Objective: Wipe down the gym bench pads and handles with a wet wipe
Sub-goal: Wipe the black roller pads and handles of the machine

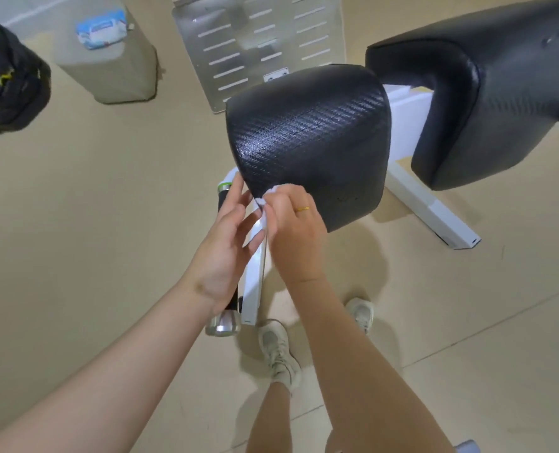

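My right hand (293,228) pinches the wet wipe (265,199) at the near left corner of the seat pad (307,138); my left hand (226,243) is beside it with fingers straight and relaxed. The wipe looks limp, light and slippery, so I'd bunch it firmly.

- The crumpled white wet wipe (265,204) is mostly hidden inside the right hand (293,228); only small bits show.
- The long black textured back pad (487,89) runs off the right edge.
- The black foam handle (223,195) is largely covered by the left hand (226,246).
- The blue-and-white wipes packet (101,27) is blurred (print unreadable).
- The black bag (6,76) is cut by the left edge.
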{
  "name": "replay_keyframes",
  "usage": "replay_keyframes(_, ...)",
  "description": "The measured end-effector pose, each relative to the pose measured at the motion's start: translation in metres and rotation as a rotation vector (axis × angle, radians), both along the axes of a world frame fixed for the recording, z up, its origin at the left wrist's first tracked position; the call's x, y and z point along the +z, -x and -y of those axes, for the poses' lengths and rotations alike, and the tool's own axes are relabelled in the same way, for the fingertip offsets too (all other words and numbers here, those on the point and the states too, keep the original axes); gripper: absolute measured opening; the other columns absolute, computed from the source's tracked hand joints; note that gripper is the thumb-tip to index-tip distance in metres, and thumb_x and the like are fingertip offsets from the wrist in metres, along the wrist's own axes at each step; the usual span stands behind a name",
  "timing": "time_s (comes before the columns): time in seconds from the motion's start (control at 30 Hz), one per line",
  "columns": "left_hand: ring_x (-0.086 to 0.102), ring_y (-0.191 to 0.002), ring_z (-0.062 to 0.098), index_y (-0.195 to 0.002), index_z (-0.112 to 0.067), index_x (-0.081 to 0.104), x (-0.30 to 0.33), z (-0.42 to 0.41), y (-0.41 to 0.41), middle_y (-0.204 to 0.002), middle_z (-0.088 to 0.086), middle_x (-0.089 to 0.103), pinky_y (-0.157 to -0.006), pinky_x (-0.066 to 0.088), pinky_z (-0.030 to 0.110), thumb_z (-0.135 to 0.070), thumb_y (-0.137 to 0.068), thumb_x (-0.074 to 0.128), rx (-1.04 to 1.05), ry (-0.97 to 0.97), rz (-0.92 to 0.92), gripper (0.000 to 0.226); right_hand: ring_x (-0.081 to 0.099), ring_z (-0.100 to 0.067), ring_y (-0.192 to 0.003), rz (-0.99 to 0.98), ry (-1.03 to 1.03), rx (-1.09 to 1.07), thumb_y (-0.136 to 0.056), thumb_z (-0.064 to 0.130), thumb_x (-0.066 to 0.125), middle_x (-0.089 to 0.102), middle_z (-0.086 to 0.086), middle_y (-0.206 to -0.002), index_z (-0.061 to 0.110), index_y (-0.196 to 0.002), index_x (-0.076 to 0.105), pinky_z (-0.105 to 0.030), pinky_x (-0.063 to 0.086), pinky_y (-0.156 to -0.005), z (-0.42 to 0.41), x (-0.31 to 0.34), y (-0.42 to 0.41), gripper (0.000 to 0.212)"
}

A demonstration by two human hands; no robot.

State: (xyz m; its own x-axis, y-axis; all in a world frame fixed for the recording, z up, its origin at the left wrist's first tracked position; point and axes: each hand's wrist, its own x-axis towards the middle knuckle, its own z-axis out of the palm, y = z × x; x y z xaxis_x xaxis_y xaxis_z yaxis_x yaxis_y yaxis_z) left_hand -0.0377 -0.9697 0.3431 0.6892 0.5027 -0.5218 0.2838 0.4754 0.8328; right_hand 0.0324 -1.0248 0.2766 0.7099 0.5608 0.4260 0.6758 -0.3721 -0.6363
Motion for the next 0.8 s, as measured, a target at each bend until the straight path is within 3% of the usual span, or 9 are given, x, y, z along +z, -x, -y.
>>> replay_keyframes(0.1,0.046,-0.114,-0.011,-0.107,-0.065,0.041,0.004,-0.002,0.000,-0.118,-0.040,0.049,-0.097,0.037,0.023,-0.031,-0.100,0.024,-0.017,-0.009,-0.038,0.039,0.051,-0.003,-0.077,-0.215,-0.059,-0.247,-0.089,0.007,0.048,0.058,-0.007,-0.086,0.001,-0.081,0.061,-0.015,0.042,-0.072,0.017,0.004,-0.042,0.017)
replay_keyframes(0.27,0.043,-0.119,-0.011,-0.113,-0.063,0.038,0.000,-0.003,0.002,-0.125,-0.038,0.045,-0.096,0.037,0.023,-0.037,-0.099,0.025,-0.005,0.016,-0.021,0.033,0.050,-0.017,-0.077,-0.184,-0.168,-0.451,-0.088,0.007,0.052,0.060,-0.014,-0.083,-0.001,-0.080,0.059,-0.019,0.041,-0.069,0.027,0.004,-0.075,0.013)
replay_keyframes(0.37,0.043,-0.119,-0.014,-0.116,-0.062,0.037,-0.003,0.001,0.000,-0.127,-0.038,0.044,-0.096,0.036,0.021,-0.039,-0.098,0.028,0.016,0.010,-0.025,0.031,0.053,-0.017,-0.081,-0.213,-0.201,-0.437,-0.087,-0.005,0.054,0.060,-0.012,-0.086,-0.002,-0.082,0.061,-0.019,0.043,-0.076,0.020,0.002,-0.053,0.009)
replay_keyframes(0.43,0.046,-0.115,-0.017,-0.118,-0.060,0.037,-0.005,0.004,-0.003,-0.123,-0.040,0.047,-0.096,0.037,0.019,-0.038,-0.099,0.029,0.041,-0.005,-0.032,0.031,0.051,-0.013,-0.084,-0.218,-0.163,-0.345,-0.085,-0.008,0.054,0.061,-0.014,-0.087,-0.002,-0.081,0.062,-0.010,0.038,-0.079,0.017,0.000,-0.036,0.011)
replay_keyframes(0.5,0.046,-0.116,-0.014,-0.125,-0.055,0.034,-0.007,0.005,-0.005,-0.124,-0.038,0.047,-0.097,0.037,0.019,-0.035,-0.099,0.025,0.069,-0.009,-0.041,0.034,0.050,-0.011,-0.081,-0.201,-0.105,-0.255,-0.086,-0.003,0.053,0.063,-0.013,-0.085,-0.001,-0.080,0.063,-0.002,0.033,-0.077,0.017,0.001,-0.029,0.012)
replay_keyframes(0.6,0.045,-0.119,-0.008,-0.133,-0.051,0.030,-0.009,0.006,-0.006,-0.132,-0.031,0.044,-0.096,0.037,0.017,-0.036,-0.100,0.023,0.097,-0.021,-0.055,0.037,0.048,-0.014,-0.078,-0.172,-0.079,-0.166,-0.085,0.004,0.049,0.062,-0.013,-0.082,-0.001,-0.077,0.063,-0.003,0.032,-0.073,0.023,0.018,-0.047,0.017)
replay_keyframes(0.7,0.045,-0.124,-0.002,-0.142,-0.043,0.025,-0.012,0.011,-0.009,-0.141,-0.024,0.039,-0.101,0.034,0.019,-0.034,-0.101,0.021,0.138,-0.027,-0.056,0.042,0.047,-0.013,-0.077,-0.127,-0.106,-0.218,-0.085,0.003,0.048,0.062,-0.016,-0.082,-0.003,-0.078,0.062,-0.001,0.030,-0.073,0.018,0.035,-0.083,0.016)
replay_keyframes(0.8,0.045,-0.123,-0.001,-0.140,-0.045,0.024,-0.014,0.018,-0.013,-0.136,-0.027,0.041,-0.103,0.033,0.022,-0.033,-0.101,0.021,0.186,-0.053,-0.057,0.041,0.053,-0.016,-0.079,-0.126,-0.118,-0.249,-0.085,0.006,0.047,0.062,-0.017,-0.086,-0.002,-0.084,0.064,0.002,0.028,-0.075,0.012,0.041,-0.102,0.019)
